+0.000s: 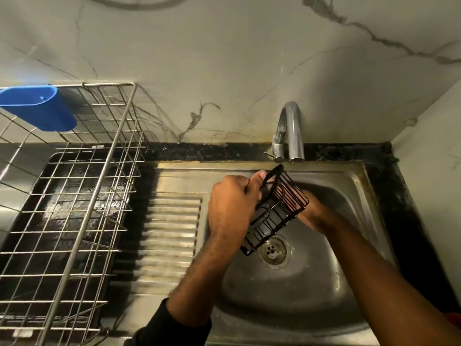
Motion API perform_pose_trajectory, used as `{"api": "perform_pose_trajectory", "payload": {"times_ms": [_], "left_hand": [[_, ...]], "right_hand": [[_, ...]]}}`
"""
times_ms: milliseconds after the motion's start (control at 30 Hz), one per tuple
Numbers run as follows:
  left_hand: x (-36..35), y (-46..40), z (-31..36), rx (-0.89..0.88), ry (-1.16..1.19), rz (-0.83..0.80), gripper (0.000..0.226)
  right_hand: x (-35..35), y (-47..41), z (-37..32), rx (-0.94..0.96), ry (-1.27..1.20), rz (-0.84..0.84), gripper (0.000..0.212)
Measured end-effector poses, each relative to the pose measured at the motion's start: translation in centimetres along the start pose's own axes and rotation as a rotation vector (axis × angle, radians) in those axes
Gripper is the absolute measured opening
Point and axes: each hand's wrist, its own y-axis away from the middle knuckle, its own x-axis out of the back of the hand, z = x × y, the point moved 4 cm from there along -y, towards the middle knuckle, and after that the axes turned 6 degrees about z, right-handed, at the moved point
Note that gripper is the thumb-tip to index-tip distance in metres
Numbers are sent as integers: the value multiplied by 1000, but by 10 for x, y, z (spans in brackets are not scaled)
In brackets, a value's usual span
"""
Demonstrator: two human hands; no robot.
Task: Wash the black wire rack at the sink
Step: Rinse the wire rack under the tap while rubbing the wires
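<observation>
Both hands on the black wire rack [274, 212], tilted above the sink [349, 186] drain: left hand [232, 208] clenched round its upper end, right hand [310, 211] behind it, grip hidden. Best turned slowly beneath the tap [291, 131] just beyond the fingers, every wire rinsed.

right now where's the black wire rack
In the head view, the black wire rack is held tilted between both hands over the sink basin, just below the faucet, above the drain.
</observation>
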Motion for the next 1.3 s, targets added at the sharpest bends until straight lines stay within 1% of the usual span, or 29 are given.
{"api": "perform_pose_trajectory", "payload": {"times_ms": [67, 133, 200, 233, 267, 300, 333, 400, 467, 500, 533, 600, 667, 700, 733, 767, 833, 900, 967, 1000, 1033, 1100, 1167, 1200, 1267, 1300], "left_hand": [[4, -6, -3, 0, -22, 23, 48], [6, -11, -7, 35, -16, 25, 50], [5, -13, -6, 53, -13, 4, 49], [4, -11, -5, 51, -15, -7, 49], [2, -10, -4, 42, -16, -13, 48], [1, -8, -3, 32, -16, -15, 48], [1, -7, -4, 23, -20, -11, 48], [3, -11, -6, 10, -48, 15, 48], [5, -14, -9, 18, -37, 33, 49], [5, -16, -10, 24, -19, 35, 49], [5, -16, -10, 30, -16, 32, 49], [4, -12, -8, 41, -26, 28, 49], [3, -11, -8, 27, -37, 36, 51], [3, -10, -9, 23, -49, 41, 51], [4, -11, -11, 27, -59, 53, 51], [6, -14, -13, 34, -63, 67, 51], [9, -18, -17, 45, -67, 83, 51], [8, -19, -19, 60, -35, 68, 51], [6, -18, -18, 79, -33, 33, 49], [4, -17, -16, 78, -46, 16, 49], [2, -15, -15, 69, -56, 4, 50], [2, -15, -13, 50, -69, 2, 50], [4, -18, -14, 43, -98, 24, 50], [5, -20, -16, 39, -110, 30, 51], [4, -22, -18, 36, -96, 34, 53], [3, -21, -19, 42, -83, 32, 52]], "right_hand": [[-1, -3, -13, 88, -81, -82, 38], [-3, -2, -30, 165, -145, -179, 43], [-4, -5, -29, 154, -77, -150, 47], [-4, -6, -22, 104, -28, -119, 47], [-3, -8, -15, 48, -22, -91, 43], [0, -9, -5, 19, -7, -84, 36], [0, -10, -3, 14, 0, -79, 34], [-4, -13, -19, 102, -45, -116, 42], [-7, -12, -37, 203, -126, -169, 44], [-8, -14, -38, 218, -102, -169, 44], [-8, -15, -35, 201, -68, -157, 45], [-5, -16, -16, 86, 7, -122, 49], [-5, -12, 0, 29, 110, -135, 26], [-4, -8, 1, 36, 136, -128, 25], [-6, -6, -5, 44, 108, -112, 29], [-9, -5, -15, 54, 21, -98, 36], [-14, -1, -36, 117, -117, -150, 46], [-18, 0, -48, 156, -30, -161, 45], [-19, -4, -41, 85, 12, -103, 48], [-21, -6, -35, 20, -28, -86, 45], [-23, -6, -30, -50, -86, -65, 38], [-21, 0, -20, -83, -107, -69, 28], [-21, -4, -33, 24, -53, -110, 40], [-21, -4, -44, 115, -54, -149, 44], [-22, -1, -64, 243, -33, -232, 46], [-21, -3, -65, 265, -13, -231, 45]]}}
